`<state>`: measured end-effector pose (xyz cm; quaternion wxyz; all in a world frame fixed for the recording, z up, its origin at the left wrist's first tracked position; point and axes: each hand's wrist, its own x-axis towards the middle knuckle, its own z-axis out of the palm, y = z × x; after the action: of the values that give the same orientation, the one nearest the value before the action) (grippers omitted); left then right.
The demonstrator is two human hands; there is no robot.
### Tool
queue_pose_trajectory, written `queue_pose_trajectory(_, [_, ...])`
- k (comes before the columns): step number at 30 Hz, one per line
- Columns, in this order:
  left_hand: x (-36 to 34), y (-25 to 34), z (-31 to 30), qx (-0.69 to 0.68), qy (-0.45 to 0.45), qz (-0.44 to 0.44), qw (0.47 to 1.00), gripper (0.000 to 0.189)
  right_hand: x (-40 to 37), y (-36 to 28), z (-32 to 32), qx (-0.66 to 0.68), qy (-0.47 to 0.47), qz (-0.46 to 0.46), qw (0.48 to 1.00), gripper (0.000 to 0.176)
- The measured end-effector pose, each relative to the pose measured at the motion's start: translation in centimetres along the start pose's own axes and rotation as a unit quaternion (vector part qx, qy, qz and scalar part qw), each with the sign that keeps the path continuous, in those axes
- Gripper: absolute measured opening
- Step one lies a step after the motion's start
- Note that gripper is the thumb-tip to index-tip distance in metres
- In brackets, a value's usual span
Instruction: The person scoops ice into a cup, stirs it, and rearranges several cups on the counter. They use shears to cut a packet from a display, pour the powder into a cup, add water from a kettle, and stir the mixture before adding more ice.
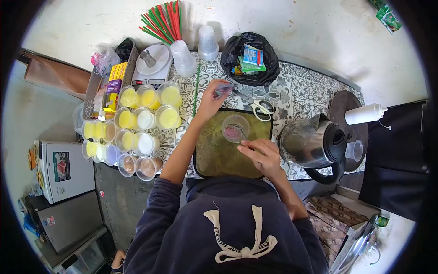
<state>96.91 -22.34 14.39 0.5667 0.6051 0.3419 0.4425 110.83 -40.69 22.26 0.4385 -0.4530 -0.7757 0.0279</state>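
Observation:
My left hand (212, 100) is raised over the far side of the mat, its fingers closed on a small sachet (223, 90) with a purplish surface. My right hand (264, 156) pinches the handle of a spoon (243, 132), which leans into a clear plastic cup (236, 119). Pink powder (232, 133) lies in the bottom of that cup. The cup stands on a dark green mat (214, 153) right in front of me. Scissors (262, 110) with white handles rest beyond the cup, their blades pointing toward my left hand.
On the left, several clear cups (168, 117) hold yellow, white and brown contents, beside a scale (154, 64) and a basket (93, 86). Straws (165, 23), stacked cups (208, 43) and a black bag (249, 41) with wrappers stand behind. An electric kettle (303, 141) and white squeeze bottle (363, 114) are right.

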Motion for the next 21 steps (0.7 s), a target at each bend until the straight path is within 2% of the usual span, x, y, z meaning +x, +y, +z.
queue_pose_trajectory(2, [0.9, -1.4, -0.3, 0.182, -0.013, 0.168, 0.969, 0.027, 0.5, 0.1, 0.0, -0.006, -0.016, 0.007, 1.000, 0.034])
queue_pose_trajectory(10, [0.7, -0.7, 0.0, 0.109, -0.025, 0.080, 0.990, 0.026, 1.1, 0.1, -0.6, 0.022, -0.030, 0.035, 0.999, 0.036])
queue_pose_trajectory(12, [0.5, -1.0, -0.1, 0.117, -0.040, 0.122, 0.985, 0.027, 0.3, 0.2, -0.4, 0.040, 0.039, 0.079, 0.995, 0.034])
queue_pose_trajectory(13, [0.2, -0.7, -0.1, 0.133, -0.033, 0.107, 0.985, 0.027, 0.0, 0.2, -0.4, 0.042, 0.037, 0.078, 0.995, 0.034])
queue_pose_trajectory(15, [-0.1, -0.9, -0.1, 0.130, -0.031, 0.099, 0.986, 0.029, -0.7, 0.2, -0.2, 0.103, 0.118, 0.197, 0.968, 0.031])
queue_pose_trajectory(17, [-0.1, -1.2, -0.2, 0.128, -0.029, 0.091, 0.987, 0.031, -0.9, 0.3, -0.1, 0.101, 0.118, 0.210, 0.965, 0.030])
queue_pose_trajectory(18, [-0.1, -1.3, -0.2, 0.142, -0.035, 0.114, 0.983, 0.032, -1.0, 0.3, -0.1, 0.097, 0.121, 0.224, 0.962, 0.029])
queue_pose_trajectory(19, [0.0, -1.3, -0.2, 0.155, -0.041, 0.137, 0.977, 0.033, -0.8, 0.3, -0.2, 0.096, 0.121, 0.225, 0.962, 0.029])
queue_pose_trajectory(21, [0.0, -0.5, 0.0, 0.146, -0.056, 0.105, 0.982, 0.035, 0.1, 0.4, -0.3, 0.038, 0.044, 0.091, 0.994, 0.028])
